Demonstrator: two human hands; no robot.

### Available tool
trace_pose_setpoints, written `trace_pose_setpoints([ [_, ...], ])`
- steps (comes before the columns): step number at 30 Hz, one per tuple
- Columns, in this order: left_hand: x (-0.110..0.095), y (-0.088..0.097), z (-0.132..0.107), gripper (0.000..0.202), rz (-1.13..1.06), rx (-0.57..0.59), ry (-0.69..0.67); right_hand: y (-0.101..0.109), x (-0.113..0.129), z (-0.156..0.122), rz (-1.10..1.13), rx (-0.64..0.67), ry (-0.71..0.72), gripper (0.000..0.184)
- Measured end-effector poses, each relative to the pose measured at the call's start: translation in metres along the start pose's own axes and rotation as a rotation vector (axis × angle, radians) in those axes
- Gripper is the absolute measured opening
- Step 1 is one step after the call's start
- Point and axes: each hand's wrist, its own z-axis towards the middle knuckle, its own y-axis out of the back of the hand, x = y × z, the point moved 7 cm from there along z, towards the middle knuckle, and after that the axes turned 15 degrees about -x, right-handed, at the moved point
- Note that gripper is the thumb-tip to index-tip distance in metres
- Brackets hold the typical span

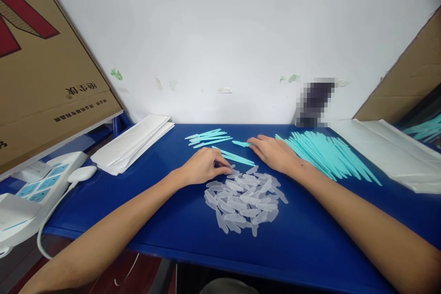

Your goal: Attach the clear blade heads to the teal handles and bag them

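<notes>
A heap of several clear frosted plastic caps lies on the blue table top. My left hand rests at the heap's far left edge, fingers curled and pinched together at a cap and at long teal sticks. My right hand lies palm down, its fingertips closed on the end of one teal stick. A big pile of teal sticks spreads out just right of that hand. A small group of several teal sticks lies farther back.
A stack of white paper sleeves lies at back left, more white sleeves at the right. A cardboard box leans at left, another at right. A white power strip and a cabled plug sit at the left edge.
</notes>
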Motion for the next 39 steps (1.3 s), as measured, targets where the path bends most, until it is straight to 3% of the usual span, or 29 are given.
trace_pose_setpoints([
  [7, 0.005, 0.010, -0.009, 0.028, 0.138, 0.090, -0.109, -0.002, -0.001, -0.002, 0.043, -0.008, 0.003, 0.038],
  [14, -0.003, 0.012, -0.011, 0.027, 0.160, 0.131, -0.163, 0.002, 0.000, -0.001, 0.039, 0.000, -0.008, 0.040],
  [18, -0.001, 0.013, -0.010, 0.025, 0.141, 0.139, -0.152, 0.017, 0.007, -0.001, 0.022, -0.042, 0.013, 0.039],
  [23, 0.012, 0.016, -0.008, 0.023, 0.108, 0.106, -0.129, 0.035, 0.027, -0.004, 0.081, -0.081, 0.156, 0.041],
  [30, 0.015, 0.018, -0.007, 0.022, 0.081, 0.104, -0.121, 0.031, 0.036, -0.008, 0.135, -0.034, 0.224, 0.041],
  [39, 0.017, 0.017, -0.007, 0.021, 0.082, 0.111, -0.104, 0.031, 0.034, -0.008, 0.147, -0.072, 0.244, 0.041],
])
